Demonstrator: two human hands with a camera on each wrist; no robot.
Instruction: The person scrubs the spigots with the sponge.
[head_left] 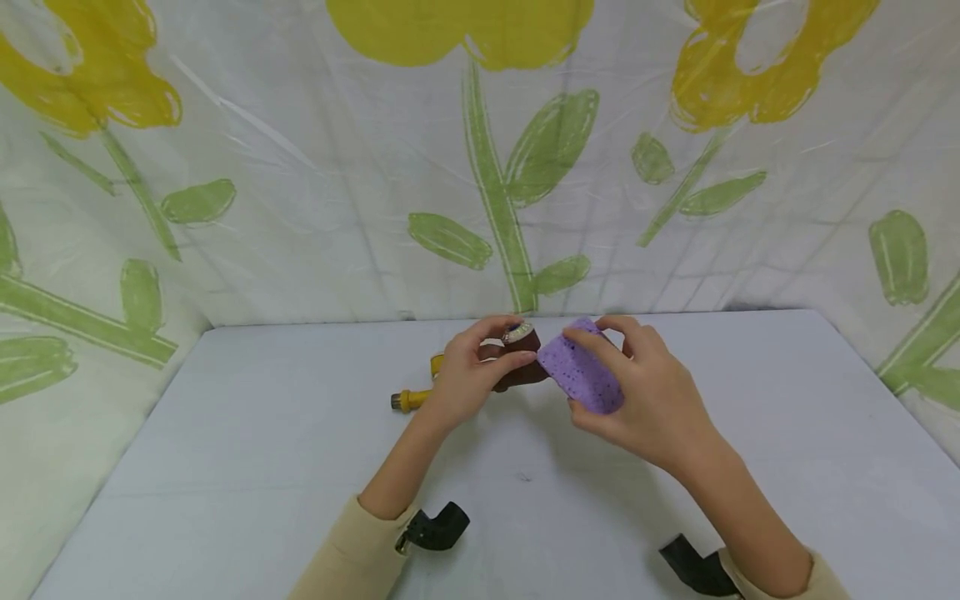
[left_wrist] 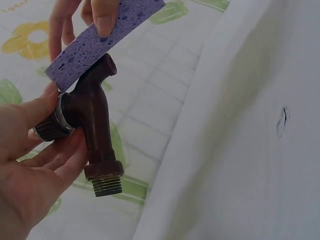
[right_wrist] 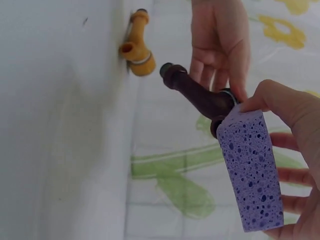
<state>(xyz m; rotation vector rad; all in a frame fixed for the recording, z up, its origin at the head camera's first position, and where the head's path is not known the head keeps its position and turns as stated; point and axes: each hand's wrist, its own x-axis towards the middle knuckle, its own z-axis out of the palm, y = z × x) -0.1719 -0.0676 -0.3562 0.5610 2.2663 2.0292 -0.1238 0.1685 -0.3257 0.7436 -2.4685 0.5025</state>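
Note:
A dark brown faucet (left_wrist: 95,112) with a threaded end is held up over the table by my left hand (head_left: 468,375), its thumb and fingers gripping the round knob end by a silvery ring. My right hand (head_left: 652,392) pinches a purple sponge (head_left: 581,367) full of small holes between thumb and fingers. In the left wrist view the sponge lies against the faucet's body near the ring, beside my left thumb. The right wrist view has the sponge's corner at the faucet, with part of the faucet hidden behind it.
A yellow faucet (right_wrist: 137,47) lies on the white table (head_left: 247,467) just beyond my left hand, partly covered by it in the head view. Behind the table hangs a pale sheet (head_left: 300,167) painted with flowers. Black curved pieces (head_left: 438,527) sit at both wrists.

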